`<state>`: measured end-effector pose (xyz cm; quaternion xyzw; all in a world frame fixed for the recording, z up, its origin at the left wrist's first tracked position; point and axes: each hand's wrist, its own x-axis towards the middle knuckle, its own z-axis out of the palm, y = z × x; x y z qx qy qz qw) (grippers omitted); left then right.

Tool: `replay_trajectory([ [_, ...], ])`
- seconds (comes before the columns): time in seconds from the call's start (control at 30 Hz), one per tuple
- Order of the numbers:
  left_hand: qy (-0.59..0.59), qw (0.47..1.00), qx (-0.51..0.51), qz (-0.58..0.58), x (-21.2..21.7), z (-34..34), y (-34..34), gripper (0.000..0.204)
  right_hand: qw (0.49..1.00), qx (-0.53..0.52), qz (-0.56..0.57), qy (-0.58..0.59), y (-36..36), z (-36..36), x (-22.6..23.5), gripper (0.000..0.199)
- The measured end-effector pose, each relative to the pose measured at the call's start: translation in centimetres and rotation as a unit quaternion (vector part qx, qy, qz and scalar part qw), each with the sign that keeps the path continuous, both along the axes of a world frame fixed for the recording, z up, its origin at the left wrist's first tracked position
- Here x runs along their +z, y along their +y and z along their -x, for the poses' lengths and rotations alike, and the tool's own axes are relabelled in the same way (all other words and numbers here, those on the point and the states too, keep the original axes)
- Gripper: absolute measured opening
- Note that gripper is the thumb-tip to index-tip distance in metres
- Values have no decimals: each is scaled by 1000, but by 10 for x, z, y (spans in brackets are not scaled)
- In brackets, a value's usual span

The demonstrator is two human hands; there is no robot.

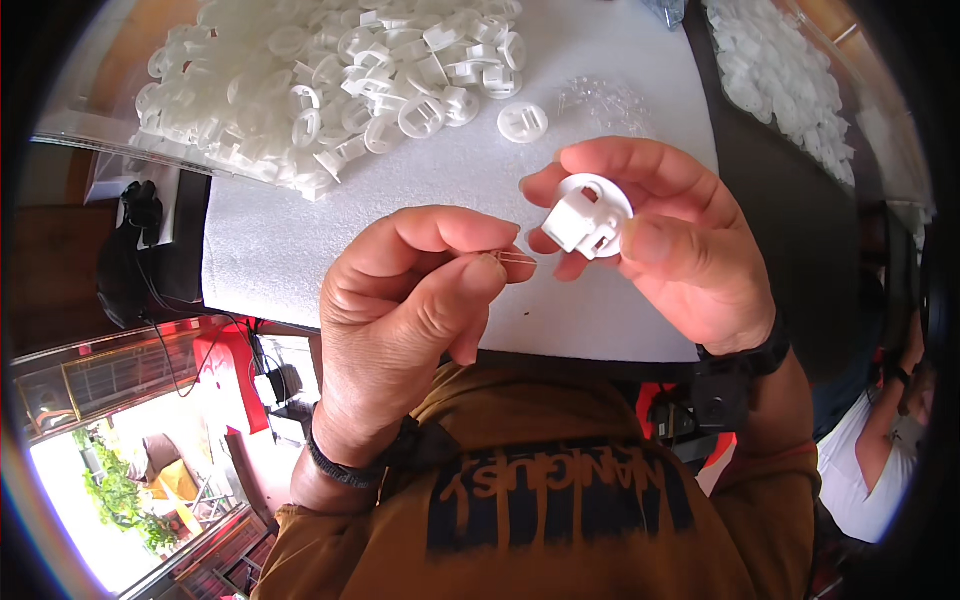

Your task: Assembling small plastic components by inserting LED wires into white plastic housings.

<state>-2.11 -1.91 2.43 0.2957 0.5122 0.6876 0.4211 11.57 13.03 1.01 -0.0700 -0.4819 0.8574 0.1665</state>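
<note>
Between the thumb and fingertips of my left hand (415,280) is a small component with thin wire leads (518,259). Its leads point right, and its body is mostly hidden by the fingers. My right hand (690,240) grips a white plastic piece (590,215) by its edge: a round disc with a boxy housing and slots. The housing faces left, toward the wire leads, and a gap separates the two. Both hands are above the white foam sheet (270,250) on the table.
A large heap of similar white plastic pieces (370,80) covers the back left, with one loose piece (522,122) beside it. Small clear wire-leaded parts (605,105) lie behind my right hand. A bag of white pieces (785,85) stands far right. Another person's arm (880,440) shows at right.
</note>
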Motion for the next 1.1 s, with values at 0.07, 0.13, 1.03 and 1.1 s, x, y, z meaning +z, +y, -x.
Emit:
replay_trajectory([
  [0.07, -1, 1000, -8, -2, -1, 0, -1, 16, 1000, 3, -18, -7, 0, 0, -1, 51],
  [0.13, 26, 1000, 5, -17, -3, -2, 0, 17, 1000, 1, -19, -7, -2, 0, -1, 51],
  [1.03, 98, 988, 54, -106, -3, -16, 11, 16, 1000, 11, -5, 11, -3, 0, -3, 43],
  [1.1, 110, 987, 57, -99, -3, -16, 10, 15, 1000, 13, -6, 12, -3, 0, -3, 43],
])
